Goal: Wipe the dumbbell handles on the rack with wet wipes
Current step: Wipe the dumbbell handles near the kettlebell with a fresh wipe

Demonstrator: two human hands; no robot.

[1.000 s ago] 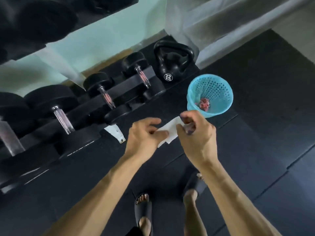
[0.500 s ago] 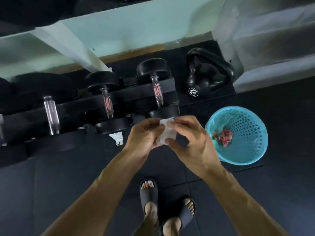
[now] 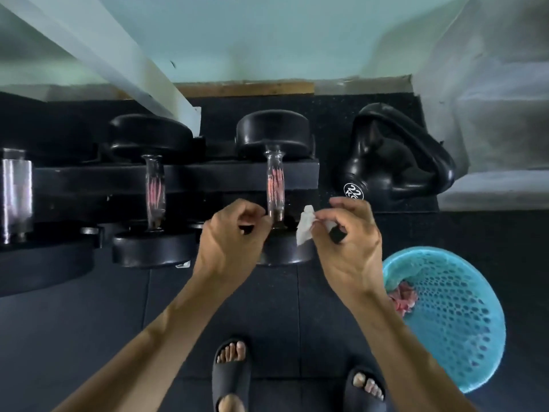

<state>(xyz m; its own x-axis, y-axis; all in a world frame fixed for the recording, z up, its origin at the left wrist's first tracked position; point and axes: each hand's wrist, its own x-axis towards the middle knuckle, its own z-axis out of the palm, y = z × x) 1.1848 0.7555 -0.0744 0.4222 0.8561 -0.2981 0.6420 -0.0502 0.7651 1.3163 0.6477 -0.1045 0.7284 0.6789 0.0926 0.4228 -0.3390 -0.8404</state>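
The white wet wipe [image 3: 304, 227] hung crumpled from the right hand [image 3: 346, 242], pinched between thumb and curled fingers, just at three o'clock of the nearest dumbbell's handle [image 3: 274, 188]. That chrome handle, marked with reddish streaks, ran from twelve to six o'clock between its two black heads on the black rack [image 3: 225, 176]; whether the wipe touched it could not be told. The left hand [image 3: 230, 242] sat at nine o'clock of the same handle's near end, fingers curled in loosely, holding nothing that could be seen. At nine o'clock of this dumbbell stood a second dumbbell [image 3: 154, 191] with a similar streaked handle, and beyond it, at the frame's left edge, a thicker chrome handle [image 3: 16, 194]. At three o'clock of the rack a black kettlebell [image 3: 395, 162] rested on the dark floor mat [image 3: 89, 337]. At four o'clock of the right hand stood a turquoise perforated basket [image 3: 454, 322] with something crumpled and pinkish inside. At six o'clock, two feet in black slides [image 3: 230, 376] stood on the mat.
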